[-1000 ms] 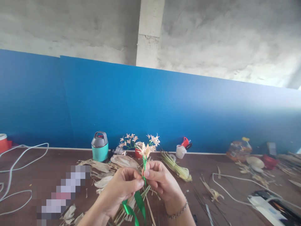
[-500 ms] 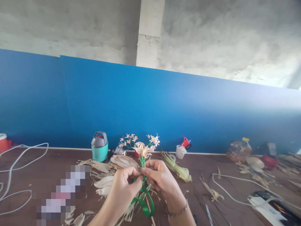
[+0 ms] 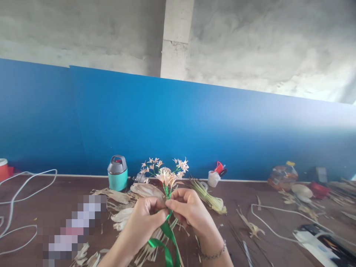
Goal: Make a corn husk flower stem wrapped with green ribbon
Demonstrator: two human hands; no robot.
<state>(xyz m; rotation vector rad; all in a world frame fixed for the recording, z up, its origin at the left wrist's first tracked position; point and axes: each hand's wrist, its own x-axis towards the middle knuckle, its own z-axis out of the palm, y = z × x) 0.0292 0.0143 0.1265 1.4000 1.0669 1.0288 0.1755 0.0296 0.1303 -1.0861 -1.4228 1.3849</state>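
The table (image 3: 69, 191) is dark brown and runs all along the bottom of the frame. Behind it, a big blue board (image 3: 167, 122) goes from side to side across the middle. Above that is a grey wall (image 3: 83, 33) with a pale post (image 3: 176, 44) at the top middle.

A blue-green jar (image 3: 118, 180) with a grey top stands left of the middle, near the board. A small white cup (image 3: 213, 179) with red and dark things in it stands right of the middle. A yellow-green bundle (image 3: 210, 199) lies just in front of the cup. Dry pale leaves (image 3: 146, 190) are spread behind and under the hands. A white cord (image 3: 13, 198) curls at the left edge.

The flower bunch (image 3: 168, 178) is at the lower middle, held up over the table. It has creamy, pointy petals and thin, bright green stems. More small flowers (image 3: 182, 165) show behind it.

The right hand (image 3: 189, 207) has its thumb and finger pinched on the stems. The left hand (image 3: 150, 217) pinches the shiny green ribbon (image 3: 167, 230), which hangs down in loops. The fingertips are so close together that it is hard to see just where the ribbon meets the stems.
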